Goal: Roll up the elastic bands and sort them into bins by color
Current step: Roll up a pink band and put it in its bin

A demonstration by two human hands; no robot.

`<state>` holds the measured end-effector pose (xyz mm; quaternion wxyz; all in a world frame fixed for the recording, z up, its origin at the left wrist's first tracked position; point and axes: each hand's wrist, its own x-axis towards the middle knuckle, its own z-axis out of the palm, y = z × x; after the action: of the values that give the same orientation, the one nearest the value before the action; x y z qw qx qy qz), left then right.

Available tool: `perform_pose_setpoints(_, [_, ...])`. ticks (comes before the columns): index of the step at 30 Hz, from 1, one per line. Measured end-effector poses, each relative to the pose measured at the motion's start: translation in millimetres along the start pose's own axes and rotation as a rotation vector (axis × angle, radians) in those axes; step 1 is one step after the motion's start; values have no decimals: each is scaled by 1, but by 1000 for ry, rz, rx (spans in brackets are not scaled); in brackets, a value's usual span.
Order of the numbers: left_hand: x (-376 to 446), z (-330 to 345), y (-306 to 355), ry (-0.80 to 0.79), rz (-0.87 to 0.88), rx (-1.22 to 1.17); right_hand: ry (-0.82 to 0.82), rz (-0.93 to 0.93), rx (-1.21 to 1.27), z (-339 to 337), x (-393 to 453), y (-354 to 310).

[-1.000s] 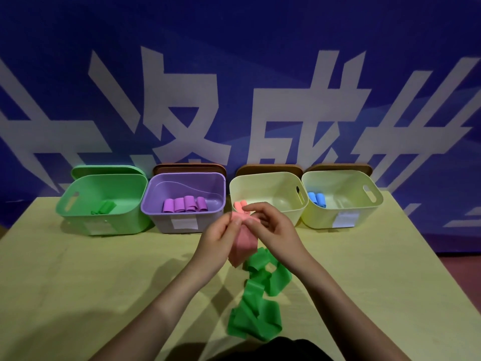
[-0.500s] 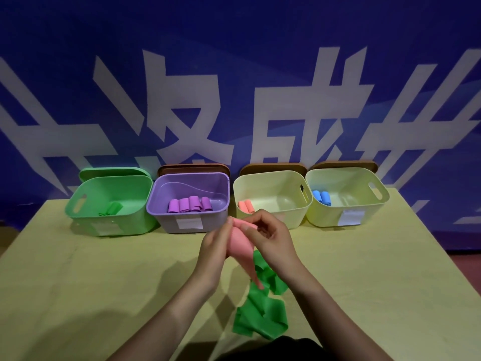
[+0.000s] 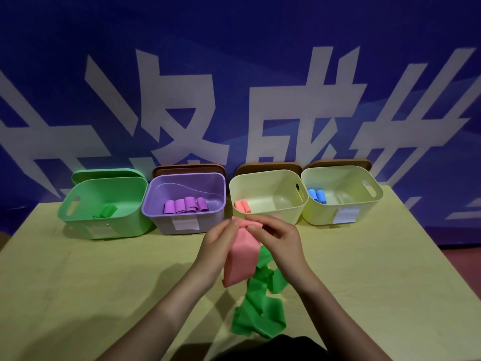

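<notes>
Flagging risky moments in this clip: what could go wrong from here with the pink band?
The pink band is pinched only at its top by the left hand and right hand, so the roll may come out loose. Its hanging tail could snag the unrolled green band beneath it.

Pink elastic band (image 3: 240, 259): top edge partly rolled, rest hanging flat above table. Green elastic band (image 3: 260, 303): unrolled, crumpled on table beneath it. Bins behind hold rolled bands.

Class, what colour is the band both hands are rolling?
Pink, or salmon: the band pinched by the left hand and right hand, head view.
</notes>
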<state>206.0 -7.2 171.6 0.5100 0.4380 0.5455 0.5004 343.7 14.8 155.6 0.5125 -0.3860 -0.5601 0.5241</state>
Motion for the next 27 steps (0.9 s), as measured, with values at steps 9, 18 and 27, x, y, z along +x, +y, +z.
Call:
perform_pose_setpoints(9, [5, -3, -1, -6, 176, 256, -65, 69, -22, -4, 12, -3])
perform_pose_setpoints(18, [5, 3, 0, 57, -26, -72, -30, 27, -12, 3, 14, -5])
perform_pose_setpoints(27, [2, 5, -10, 227, -40, -71, 3, -134, -310, 16, 14, 1])
